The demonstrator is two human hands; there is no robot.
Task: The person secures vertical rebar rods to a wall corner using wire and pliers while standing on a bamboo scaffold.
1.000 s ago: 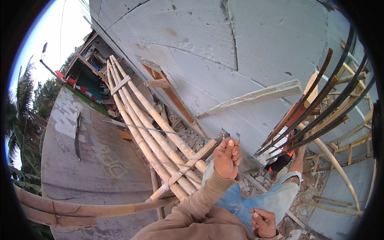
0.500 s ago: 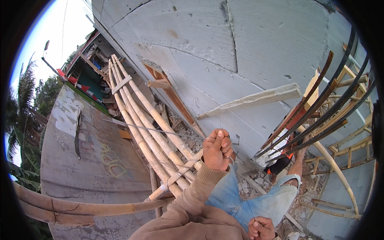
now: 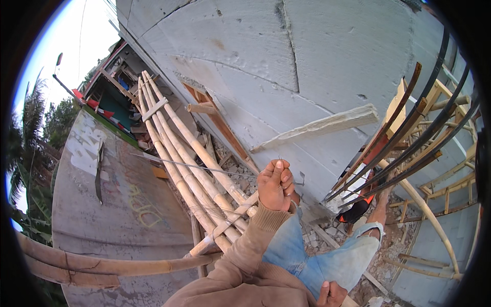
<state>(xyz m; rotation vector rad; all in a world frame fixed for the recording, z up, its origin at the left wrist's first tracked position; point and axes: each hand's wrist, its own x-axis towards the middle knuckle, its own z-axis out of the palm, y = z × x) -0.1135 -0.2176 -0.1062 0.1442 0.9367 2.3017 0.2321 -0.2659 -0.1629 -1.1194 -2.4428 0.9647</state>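
Observation:
My left hand [image 3: 275,185] is raised in front of the grey block wall, closed in a pinch on a thin wire whose tip pokes up above the fingers. Behind it passes a thin metal rod [image 3: 204,168] with a bent end; I cannot tell whether the hand touches it. My right hand [image 3: 331,294] is low at the bottom edge by my thigh, fingers curled in. A thin wire rose from its grip a moment ago; now that wire hardly shows. Left of my left hand lie long bamboo poles [image 3: 179,153], tied to a crosspiece with wire.
The block wall [image 3: 235,46] fills the upper middle, with a slanting pale plank [image 3: 322,125] against it. Bent dark bars [image 3: 409,123] and bamboo framing stand to the right. Rubble [image 3: 312,238] covers the ground below. A bamboo rail [image 3: 112,263] crosses the lower left.
My left hand has shifted slightly left and up, still pinching. My right hand has dropped a little towards the bottom edge and turned, its thumb now pointing up.

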